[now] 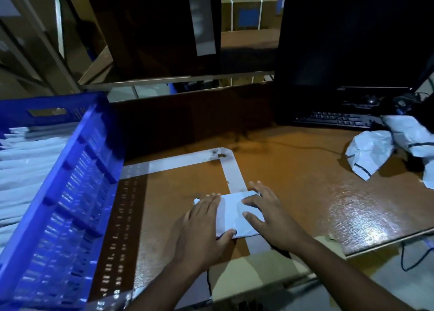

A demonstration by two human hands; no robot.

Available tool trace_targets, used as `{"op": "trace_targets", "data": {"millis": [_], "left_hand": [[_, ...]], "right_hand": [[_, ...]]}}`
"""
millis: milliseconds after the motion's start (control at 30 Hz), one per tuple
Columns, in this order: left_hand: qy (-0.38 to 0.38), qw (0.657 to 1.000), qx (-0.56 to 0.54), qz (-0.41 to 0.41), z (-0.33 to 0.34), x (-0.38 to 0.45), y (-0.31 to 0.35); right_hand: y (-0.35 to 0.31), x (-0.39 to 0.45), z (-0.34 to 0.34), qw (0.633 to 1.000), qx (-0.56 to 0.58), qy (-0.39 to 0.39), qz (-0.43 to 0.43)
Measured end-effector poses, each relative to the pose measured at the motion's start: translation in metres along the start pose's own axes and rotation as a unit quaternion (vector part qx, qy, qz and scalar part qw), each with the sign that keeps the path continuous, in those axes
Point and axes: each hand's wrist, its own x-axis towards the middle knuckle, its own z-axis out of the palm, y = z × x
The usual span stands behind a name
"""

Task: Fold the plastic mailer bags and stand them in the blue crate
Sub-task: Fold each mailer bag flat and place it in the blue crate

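A folded white mailer bag [231, 213] lies flat on the brown table, near the corner of a white tape frame. My left hand [202, 226] presses flat on its left half, thumb at the near edge. My right hand [265, 213] lies flat on its right half with fingers spread. The blue crate [77, 183] stands at the left, and several folded white mailers [25, 169] stand in rows inside it. Loose unfolded mailers [385, 151] are heaped at the right edge of the table.
A black monitor [352, 45] and keyboard [333, 119] stand at the back right, with a cable trailing over the table. White tape strips [232, 169] mark a rectangle on the table. Cardboard boxes and shelving rise behind. The table's near edge runs below my wrists.
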Motion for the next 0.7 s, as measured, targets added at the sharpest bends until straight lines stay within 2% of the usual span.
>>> {"op": "trace_targets", "data": {"millis": [67, 233, 433, 600, 700], "left_hand": [[0.008, 1.000, -0.002, 0.029, -0.003, 0.007, 0.001], [-0.032, 0.997, 0.032, 0.066, 0.018, -0.001, -0.006], [-0.027, 0.996, 0.057, 0.055, 0.027, -0.004, -0.006], [-0.021, 0.996, 0.064, 0.052, 0.029, -0.008, -0.005], [-0.024, 0.996, 0.066, 0.054, 0.028, -0.006, -0.007]], "right_hand": [[-0.007, 0.005, 0.009, 0.998, -0.048, 0.031, 0.001], [-0.001, -0.011, 0.045, 0.970, -0.232, 0.037, -0.057], [0.003, -0.006, 0.040, 0.970, -0.240, 0.006, -0.044], [0.001, -0.008, 0.031, 0.978, -0.202, -0.023, -0.048], [0.006, -0.014, 0.015, 0.983, -0.181, -0.032, -0.019]]}}
